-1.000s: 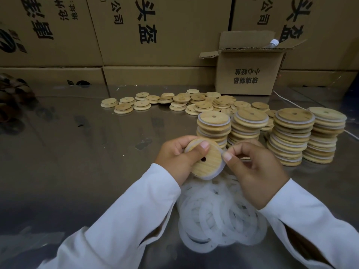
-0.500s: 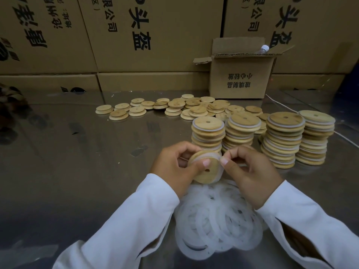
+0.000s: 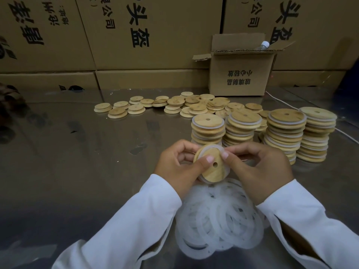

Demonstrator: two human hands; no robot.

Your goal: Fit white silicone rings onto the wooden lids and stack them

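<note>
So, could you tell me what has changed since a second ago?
The white ring has been worked further round the wooden lid, and the right hand has brought its thumb onto the lid face. The left hand still grips the lid. The finished stacks and loose rings have not moved.

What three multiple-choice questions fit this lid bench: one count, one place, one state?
1. How many tall stacks of ringed lids stand? A two B four C seven
2. Where is the pile of loose rings? A on the table near the person B atop the stacks C on the floor
3. The holed lid is: A flat on the table B in one hand only C held by left hand and right hand
Key: 1 B, four columns side by side; 2 A, it lies below the held lid; 3 C, both hands grip its rim.
</note>
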